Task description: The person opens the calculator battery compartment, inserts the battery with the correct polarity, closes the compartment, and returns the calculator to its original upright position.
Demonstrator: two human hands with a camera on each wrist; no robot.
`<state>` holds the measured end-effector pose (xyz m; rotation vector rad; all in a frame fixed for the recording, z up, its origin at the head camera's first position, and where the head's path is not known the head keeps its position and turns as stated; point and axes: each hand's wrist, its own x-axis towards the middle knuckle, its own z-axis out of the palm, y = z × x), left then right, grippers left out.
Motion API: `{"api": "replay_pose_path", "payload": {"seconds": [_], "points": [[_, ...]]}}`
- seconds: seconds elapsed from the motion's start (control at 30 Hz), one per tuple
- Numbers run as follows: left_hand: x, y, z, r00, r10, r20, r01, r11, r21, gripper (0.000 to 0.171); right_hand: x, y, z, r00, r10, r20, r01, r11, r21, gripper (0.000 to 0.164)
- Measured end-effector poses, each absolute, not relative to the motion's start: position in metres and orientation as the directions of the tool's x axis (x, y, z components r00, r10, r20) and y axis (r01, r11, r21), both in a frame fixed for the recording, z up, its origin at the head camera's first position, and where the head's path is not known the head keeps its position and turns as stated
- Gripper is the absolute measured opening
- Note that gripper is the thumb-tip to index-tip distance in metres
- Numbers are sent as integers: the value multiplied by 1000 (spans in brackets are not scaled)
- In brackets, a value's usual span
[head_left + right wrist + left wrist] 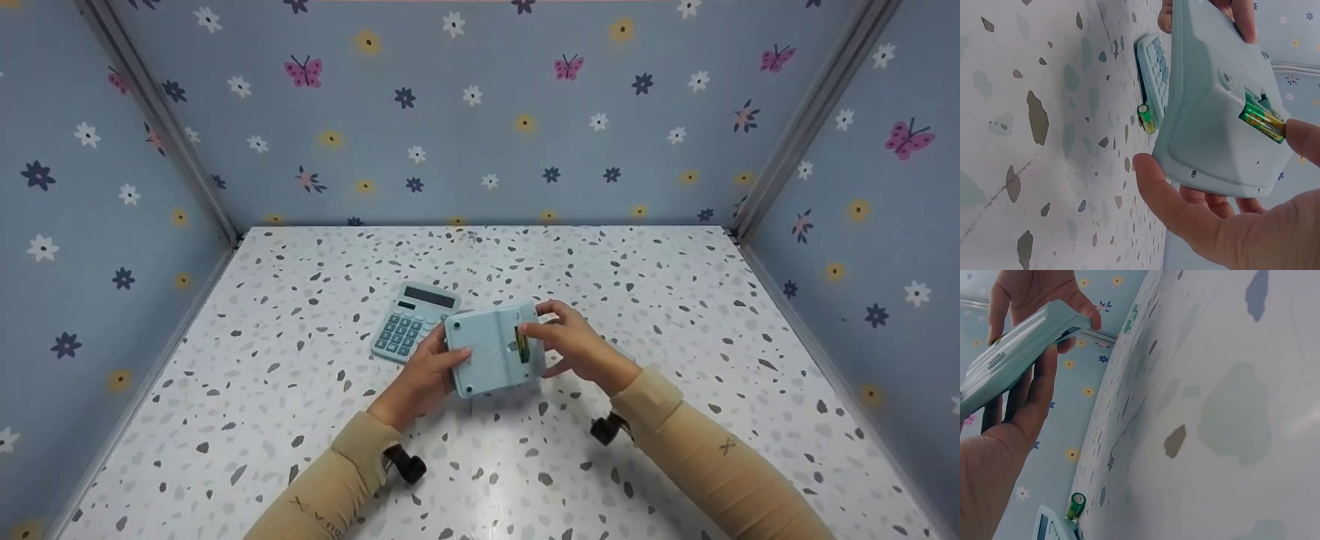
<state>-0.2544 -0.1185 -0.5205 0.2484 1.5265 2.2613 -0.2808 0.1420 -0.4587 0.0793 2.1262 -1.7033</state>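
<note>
A pale blue calculator [484, 352] is held above the table with its underside up. My left hand [427, 375] grips its left side, thumb on the back and fingers beneath. My right hand [581, 345] holds the opposite end, with one fingertip at a green and gold battery [1264, 121] in the open battery slot. That battery sits tilted, one end standing out of the slot. A second pale blue calculator [401, 337] lies keys up on the table, behind my left hand. Beside it lies a loose green battery [1146, 118], hidden from the head view.
The speckled white table [300, 420] is bounded by blue flowered panels [480, 112] at the back and both sides. A pale teal piece [622, 350] shows partly behind my right wrist. Black wrist mounts [409, 465] hang below both sleeves.
</note>
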Motion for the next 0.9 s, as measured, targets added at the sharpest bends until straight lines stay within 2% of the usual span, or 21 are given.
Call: {"api": "replay_pose_path", "payload": {"seconds": [0.4, 0.9], "points": [[-257, -120, -525, -900, 428, -84, -235, -314, 920, 71, -281, 137, -464, -927, -199, -317, 250, 299, -921, 52], [-258, -121, -522, -900, 429, -73, -220, -303, 927, 71, -278, 139, -464, -956, -231, -182, 82, 387, -919, 44]]}}
